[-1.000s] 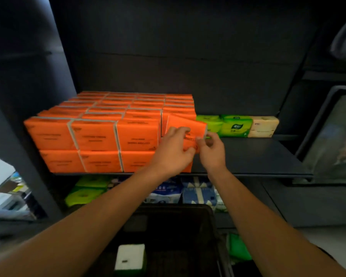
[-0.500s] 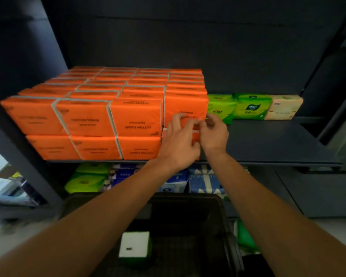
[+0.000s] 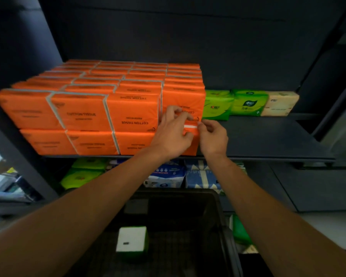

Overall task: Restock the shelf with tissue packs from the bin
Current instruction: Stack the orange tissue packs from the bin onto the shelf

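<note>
At the right front corner of the orange block on the shelf (image 3: 268, 136), the orange tissue pack (image 3: 183, 100) sits on top of another orange pack, its printed front toward the camera with the letters upside down. A thin white strip shows just under it, between the two hands. The left hand (image 3: 172, 136) grips its lower edge: the fingers are curled on the front face and the thumb is bent below, and they hide most of the print. The right hand (image 3: 213, 136) pinches the lower right corner of the same pack with thumb and forefinger; its other fingers are folded and hard to make out. The stack of orange packs (image 3: 88, 110) fills the left part of the shelf in two layers, and the back rows are blurred. Just beside the held pack, to the right, stand two green tissue packs (image 3: 234, 103) and a beige pack (image 3: 280, 103). Below the shelf, blue-and-white packs (image 3: 166, 174) and green ones are partly covered by the arms. The dark bin (image 3: 216, 198) is nearest the camera, cut off by the bottom edge, with one white-topped green pack (image 3: 131, 241) inside.
</note>
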### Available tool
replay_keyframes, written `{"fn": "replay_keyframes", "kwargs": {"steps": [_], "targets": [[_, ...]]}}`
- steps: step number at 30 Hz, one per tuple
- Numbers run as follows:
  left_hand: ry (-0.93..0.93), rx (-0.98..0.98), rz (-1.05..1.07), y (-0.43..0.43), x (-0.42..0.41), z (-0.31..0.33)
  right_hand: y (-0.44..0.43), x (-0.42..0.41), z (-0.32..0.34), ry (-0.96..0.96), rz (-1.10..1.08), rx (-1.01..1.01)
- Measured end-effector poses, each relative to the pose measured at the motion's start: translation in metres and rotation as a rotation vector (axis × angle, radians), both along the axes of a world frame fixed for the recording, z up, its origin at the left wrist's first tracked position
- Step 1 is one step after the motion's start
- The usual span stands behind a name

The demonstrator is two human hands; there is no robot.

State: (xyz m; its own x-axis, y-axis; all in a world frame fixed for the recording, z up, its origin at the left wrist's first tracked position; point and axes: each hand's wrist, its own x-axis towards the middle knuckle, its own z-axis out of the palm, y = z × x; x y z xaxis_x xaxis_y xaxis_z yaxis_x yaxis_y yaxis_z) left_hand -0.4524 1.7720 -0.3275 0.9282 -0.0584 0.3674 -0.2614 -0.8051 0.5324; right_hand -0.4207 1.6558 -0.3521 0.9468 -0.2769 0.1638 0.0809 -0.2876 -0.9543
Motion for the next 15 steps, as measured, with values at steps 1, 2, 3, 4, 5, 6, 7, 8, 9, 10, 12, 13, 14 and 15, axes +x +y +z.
{"fn": "replay_keyframes", "kwargs": {"steps": [1, 2, 3, 4, 5, 6, 7, 8, 9, 10, 12, 13, 14, 15], "targets": [[0.016, -0.013, -0.014, 0.001, -0.001, 0.001, -0.001, -0.002, 0.002, 0.007, 0.000, 0.024], [0.032, -0.031, -0.027, 0.001, -0.002, 0.003, -0.002, -0.004, 0.004, 0.016, -0.002, 0.047], [0.050, -0.054, -0.036, 0.000, -0.004, 0.004, -0.003, -0.006, 0.006, 0.022, -0.005, 0.064], [0.065, -0.075, -0.040, 0.000, -0.006, 0.006, -0.004, -0.008, 0.008, 0.030, -0.005, 0.074], [0.077, -0.087, -0.044, 0.000, -0.008, 0.008, -0.005, -0.010, 0.011, 0.035, 0.000, 0.083], [0.087, -0.088, -0.048, 0.001, -0.010, 0.010, -0.007, -0.013, 0.014, 0.041, 0.009, 0.088], [0.096, -0.078, -0.054, 0.001, -0.011, 0.012, -0.008, -0.016, 0.017, 0.048, 0.023, 0.088], [0.105, -0.063, -0.061, 0.002, -0.012, 0.014, -0.010, -0.019, 0.021, 0.060, 0.040, 0.086], [0.113, -0.045, -0.067, 0.003, -0.014, 0.016, -0.012, -0.023, 0.025, 0.070, 0.060, 0.085], [0.120, -0.028, -0.069, 0.004, -0.016, 0.018, -0.013, -0.027, 0.029, 0.079, 0.077, 0.087], [0.132, -0.021, -0.061, 0.005, -0.019, 0.022, -0.017, -0.034, 0.037, 0.083, 0.102, 0.080], [0.132, -0.027, -0.057, 0.006, -0.022, 0.024, -0.019, -0.036, 0.040, 0.079, 0.113, 0.079], [0.127, -0.038, -0.059, 0.005, -0.026, 0.026, -0.021, -0.040, 0.043, 0.075, 0.128, 0.078], [0.123, -0.058, -0.066, 0.004, -0.030, 0.029, -0.023, -0.045, 0.046, 0.070, 0.144, 0.078]]}}
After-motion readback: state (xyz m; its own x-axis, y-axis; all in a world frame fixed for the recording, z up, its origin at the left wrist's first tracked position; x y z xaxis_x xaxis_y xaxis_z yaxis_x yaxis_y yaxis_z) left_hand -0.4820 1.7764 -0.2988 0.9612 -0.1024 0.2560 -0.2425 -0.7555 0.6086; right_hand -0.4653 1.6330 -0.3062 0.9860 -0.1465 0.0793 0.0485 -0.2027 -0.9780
